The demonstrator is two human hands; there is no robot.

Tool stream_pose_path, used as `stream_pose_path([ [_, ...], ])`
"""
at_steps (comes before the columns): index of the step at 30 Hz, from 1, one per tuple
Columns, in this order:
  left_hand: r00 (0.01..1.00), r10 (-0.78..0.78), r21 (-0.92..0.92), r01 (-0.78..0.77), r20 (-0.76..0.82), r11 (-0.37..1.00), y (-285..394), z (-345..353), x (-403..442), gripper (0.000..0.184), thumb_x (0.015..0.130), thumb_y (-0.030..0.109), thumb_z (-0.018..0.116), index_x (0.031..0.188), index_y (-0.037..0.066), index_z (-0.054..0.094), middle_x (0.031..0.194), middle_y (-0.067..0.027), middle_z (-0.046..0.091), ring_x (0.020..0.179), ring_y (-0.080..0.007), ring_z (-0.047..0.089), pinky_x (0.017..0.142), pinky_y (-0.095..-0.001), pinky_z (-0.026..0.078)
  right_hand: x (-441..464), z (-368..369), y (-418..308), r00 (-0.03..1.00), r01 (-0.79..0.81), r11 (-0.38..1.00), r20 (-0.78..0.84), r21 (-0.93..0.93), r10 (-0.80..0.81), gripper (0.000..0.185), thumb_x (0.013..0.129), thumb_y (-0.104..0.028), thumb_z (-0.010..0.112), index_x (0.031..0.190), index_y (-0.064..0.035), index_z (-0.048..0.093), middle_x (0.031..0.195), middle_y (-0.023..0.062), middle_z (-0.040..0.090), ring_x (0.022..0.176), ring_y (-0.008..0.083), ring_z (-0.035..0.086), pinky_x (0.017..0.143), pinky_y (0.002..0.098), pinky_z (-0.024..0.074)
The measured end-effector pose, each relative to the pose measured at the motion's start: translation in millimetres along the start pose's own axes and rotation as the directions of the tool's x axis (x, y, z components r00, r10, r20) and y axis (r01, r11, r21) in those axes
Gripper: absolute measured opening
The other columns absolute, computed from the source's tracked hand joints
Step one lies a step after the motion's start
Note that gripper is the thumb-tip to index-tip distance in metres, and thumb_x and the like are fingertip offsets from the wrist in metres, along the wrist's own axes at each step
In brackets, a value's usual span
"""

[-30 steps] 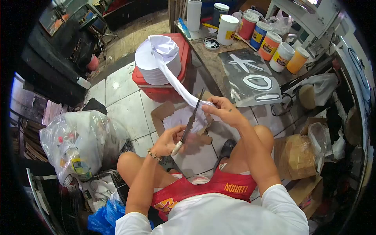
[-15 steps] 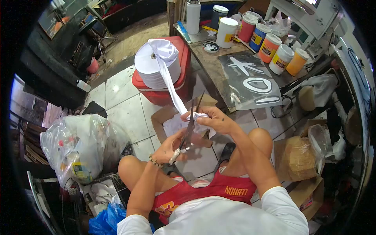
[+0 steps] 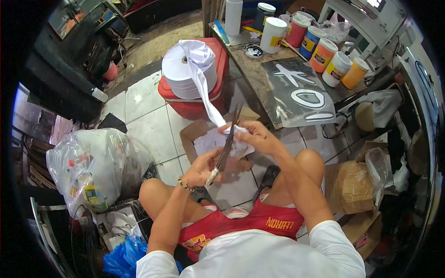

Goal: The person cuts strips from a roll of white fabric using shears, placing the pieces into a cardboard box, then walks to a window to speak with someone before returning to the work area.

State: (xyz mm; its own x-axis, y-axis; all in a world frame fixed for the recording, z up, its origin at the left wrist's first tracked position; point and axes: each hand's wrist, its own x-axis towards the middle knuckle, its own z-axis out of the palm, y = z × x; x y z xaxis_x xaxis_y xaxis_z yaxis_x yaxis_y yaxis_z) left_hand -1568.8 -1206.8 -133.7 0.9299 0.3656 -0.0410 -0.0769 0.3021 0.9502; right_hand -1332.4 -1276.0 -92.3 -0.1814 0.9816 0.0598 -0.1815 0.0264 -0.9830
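Note:
My left hand (image 3: 203,167) is closed around a pair of scissors (image 3: 226,150), whose handle is wrapped in white. Their dark blades point up and away, nearly together, right beside the white fabric strip (image 3: 207,103). Pinched in the fingers of my right hand (image 3: 256,137) is the near end of that strip. From there it runs up to a large white roll (image 3: 187,74), which rests on a red cooler (image 3: 169,95). Beneath my hands, an open cardboard box (image 3: 189,134) holds white fabric pieces (image 3: 208,141).
A worktable (image 3: 252,76) at the upper right bears several paint jars (image 3: 273,36) and a dark sheet with white lettering (image 3: 301,95). A stuffed clear plastic bag (image 3: 99,162) stands to the left on the tiles. Cardboard boxes (image 3: 350,185) sit by my right knee.
The scissor blades have come closer together beside the strip. Both hands stay in nearly the same place, and the whole view has shifted slightly.

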Motion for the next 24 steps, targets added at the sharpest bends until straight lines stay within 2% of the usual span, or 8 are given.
stream_pose_path([
  [2, 0.993, -0.117, -0.028, 0.118, 0.025, 0.993, 5, -8, -4, 0.07, 0.075, 0.01, 0.082, 0.134, 0.001, 0.046, 0.11, -0.0197, 0.068, 0.092, -0.022, 0.069, 0.083, -0.0319, 0.056, 1, -5, 1, 0.999, 0.037, 0.993, -0.021, 0.112, -0.035, 0.037, 0.095, -0.016, 0.058, 0.129, -0.0006, 0.058, 0.121, 0.0051, 0.062, 0.108, 0.0114, 0.055, 0.092, 0.0298, 0.044],
  [4, 0.983, -0.13, 0.139, 0.148, -0.131, 0.979, 17, -9, -6, 0.067, 0.076, 0.006, 0.08, 0.134, 0.004, 0.046, 0.108, -0.0191, 0.068, 0.088, -0.0215, 0.07, 0.074, -0.0302, 0.057, 4, -13, 16, 0.993, 0.041, 0.986, -0.103, -0.163, -0.059, 0.03, 0.09, -0.013, 0.062, 0.117, 0.0015, 0.063, 0.122, 0.0076, 0.06, 0.106, 0.0131, 0.056, 0.089, 0.0307, 0.0447],
  [5, 0.977, -0.128, 0.119, 0.149, -0.17, 0.982, 27, -6, -6, 0.064, 0.078, 0.003, 0.078, 0.134, 0.005, 0.046, 0.107, -0.019, 0.068, 0.084, -0.0205, 0.07, 0.069, -0.0294, 0.056, 7, -13, 20, 0.977, 0.154, 0.916, -0.08, -0.37, -0.196, 0.014, 0.085, -0.008, 0.063, 0.091, 0.0043, 0.063, 0.123, 0.0113, 0.06, 0.108, 0.0172, 0.056, 0.091, 0.0327, 0.044],
  [8, 0.96, -0.022, 0.032, 0.032, -0.281, 0.999, 30, -5, -3, 0.068, 0.076, 0.002, 0.078, 0.135, 0.003, 0.044, 0.109, -0.0195, 0.068, 0.089, -0.0233, 0.07, 0.073, -0.0314, 0.056, 16, -1, 30, 0.946, 0.229, 0.73, -0.029, -0.644, -0.323, 0.018, 0.084, -0.011, 0.066, 0.08, 0.0047, 0.058, 0.128, 0.0159, 0.056, 0.111, 0.0239, 0.056, 0.091, 0.0357, 0.0445],
  [13, 0.934, 0.064, 0.069, -0.042, -0.352, 0.997, 38, -14, -7, 0.07, 0.076, 0.006, 0.077, 0.137, 0.001, 0.042, 0.111, -0.0203, 0.067, 0.093, -0.0255, 0.069, 0.08, -0.034, 0.056, 38, -4, 64, 0.933, 0.15, 0.613, -0.095, -0.776, -0.348, 0.034, 0.08, -0.028, 0.078, 0.088, 0.0011, 0.061, 0.14, 0.0213, 0.048, 0.122, 0.0367, 0.053, 0.099, 0.0412, 0.0435],
  [17, 0.906, 0.087, 0.073, -0.062, -0.415, 0.995, 36, -19, -10, 0.076, 0.074, 0.011, 0.078, 0.139, 0.002, 0.04, 0.112, -0.0203, 0.065, 0.095, -0.024, 0.068, 0.084, -0.0345, 0.055, 43, -2, 56, 0.911, 0.195, 0.6, -0.083, -0.776, -0.403, 0.034, 0.081, -0.026, 0.077, 0.096, -0.0011, 0.06, 0.128, 0.0197, 0.056, 0.115, 0.0319, 0.057, 0.096, 0.0396, 0.0453],
  [19, 0.905, 0.102, 0.066, -0.082, -0.413, 0.994, 35, -24, -12, 0.077, 0.074, 0.011, 0.079, 0.14, 0.002, 0.04, 0.113, -0.0197, 0.065, 0.096, -0.0232, 0.068, 0.085, -0.0344, 0.055, 40, 0, 42, 0.914, -0.01, 0.829, -0.342, -0.559, -0.22, 0.033, 0.082, -0.026, 0.077, 0.098, -0.0032, 0.058, 0.109, 0.0138, 0.064, 0.104, 0.0247, 0.061, 0.089, 0.037, 0.0481],
  [24, 0.989, -0.09, 0.164, 0.109, -0.119, 0.98, 20, -20, -14, 0.071, 0.074, 0.005, 0.076, 0.137, -0.002, 0.043, 0.121, -0.0148, 0.062, 0.108, -0.0205, 0.061, 0.095, -0.0348, 0.049, 25, -23, 32, 0.75, 0.143, 0.953, -0.599, -0.268, -0.281, 0.025, 0.086, -0.014, 0.072, 0.098, -0.0038, 0.053, 0.096, 0.0081, 0.064, 0.089, 0.0166, 0.062, 0.081, 0.0318, 0.049],
])
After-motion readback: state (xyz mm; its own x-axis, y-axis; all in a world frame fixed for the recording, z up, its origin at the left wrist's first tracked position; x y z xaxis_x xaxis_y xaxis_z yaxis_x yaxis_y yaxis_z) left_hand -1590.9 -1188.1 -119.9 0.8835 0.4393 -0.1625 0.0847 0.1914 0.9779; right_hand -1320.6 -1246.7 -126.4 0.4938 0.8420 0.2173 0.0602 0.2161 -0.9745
